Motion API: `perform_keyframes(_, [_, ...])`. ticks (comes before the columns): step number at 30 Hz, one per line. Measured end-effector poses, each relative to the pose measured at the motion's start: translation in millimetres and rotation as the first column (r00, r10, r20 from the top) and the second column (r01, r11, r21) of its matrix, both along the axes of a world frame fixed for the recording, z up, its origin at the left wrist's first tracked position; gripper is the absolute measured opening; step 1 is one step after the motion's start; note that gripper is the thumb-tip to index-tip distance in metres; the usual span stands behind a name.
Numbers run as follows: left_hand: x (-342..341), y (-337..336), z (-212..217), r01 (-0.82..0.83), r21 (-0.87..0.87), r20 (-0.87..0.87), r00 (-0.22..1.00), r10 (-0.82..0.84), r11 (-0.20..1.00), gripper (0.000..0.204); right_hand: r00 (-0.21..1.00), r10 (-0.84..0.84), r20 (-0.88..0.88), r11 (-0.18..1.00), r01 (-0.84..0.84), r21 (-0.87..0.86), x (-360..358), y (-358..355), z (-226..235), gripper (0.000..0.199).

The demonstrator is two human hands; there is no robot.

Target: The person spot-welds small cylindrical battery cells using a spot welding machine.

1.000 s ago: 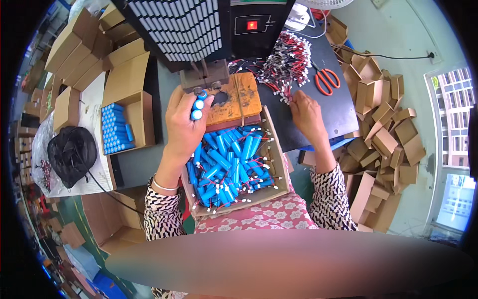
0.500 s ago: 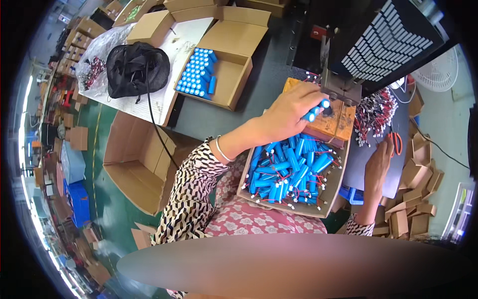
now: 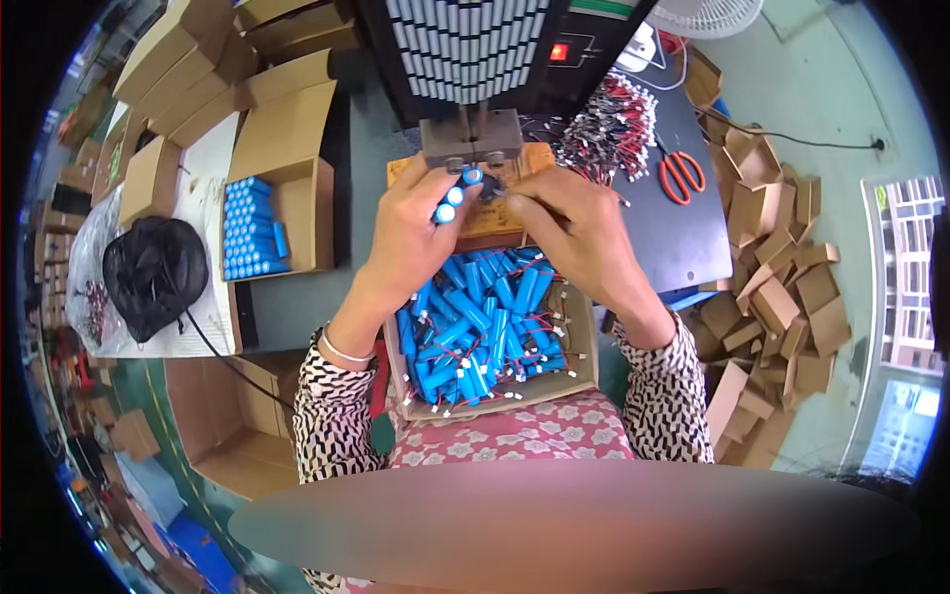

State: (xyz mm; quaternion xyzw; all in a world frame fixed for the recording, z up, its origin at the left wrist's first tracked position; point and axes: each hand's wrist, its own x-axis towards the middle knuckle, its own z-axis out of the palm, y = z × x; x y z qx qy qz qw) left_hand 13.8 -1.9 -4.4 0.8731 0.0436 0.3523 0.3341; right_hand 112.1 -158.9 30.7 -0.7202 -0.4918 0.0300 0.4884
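My left hand [image 3: 411, 233] is closed around a small bundle of blue cylindrical cells [image 3: 453, 201], their pale round ends facing up at me, and I hold them just under the grey metal head [image 3: 473, 145] of the machine, over the orange wooden block [image 3: 495, 213] that sits in front of it. The topmost cell nearly touches the underside of that head. My right hand [image 3: 574, 233] sits just beside the left, fingers pinched together close to the cells; something thin seems to be caught between the fingertips, though I cannot tell whether it is a wire or just the fingers meeting. The two hands almost touch above the block. Directly below them, near my lap, lies an open cardboard box [image 3: 584, 346] heaped with more blue cells with red and black leads [image 3: 485, 327], lying in all directions. Off to my left, well apart from my grip, a second cardboard box [image 3: 297, 168] holds blue cells packed in neat rows [image 3: 247, 228], and beside it lies a black mesh bag [image 3: 153, 277] with a cord trailing from it. On my right, on the dark mat [image 3: 683, 238], lie orange-handled scissors [image 3: 681, 176] and a pile of red and black wire leads [image 3: 609, 129], with scraps of cardboard [image 3: 782, 287] scattered further right on the floor.
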Motion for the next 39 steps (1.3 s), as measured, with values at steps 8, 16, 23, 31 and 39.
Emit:
perform_keyframes(8, [-7.1,-4.8,-1.4,-0.022,0.045,0.003,1.0,0.022,0.999,0.025,0.905,0.057,-0.423,0.998,-0.061,0.004,-0.3,23.1,-6.0,0.016])
perform_keyframes(16, [0.2,-6.2,-1.7,-0.025,0.041,-0.022,0.999,0.026,0.999,0.029,0.9,0.098,-0.426,0.994,-0.069,0.083,13.3,28.6,-15.9,0.022])
perform_keyframes(23, [1.6,5.4,-3.6,-0.007,0.117,-0.108,0.994,0.02,0.993,0.022,0.966,0.035,-0.258,0.984,-0.078,-0.157,13.3,16.4,8.9,0.021])
perform_keyframes(31, [5.8,0.5,-3.5,0.162,0.068,0.124,0.978,-0.169,0.985,0.027,0.959,-0.11,0.261,0.951,0.177,-0.253,-20.4,-25.1,1.0,0.019])
perform_keyframes(39, [-3.1,-9.8,0.6,0.02,-0.067,-0.007,1.0,-0.02,0.998,0.045,0.943,-0.326,0.072,0.931,0.333,-0.147,-10.1,-19.7,-7.3,0.008])
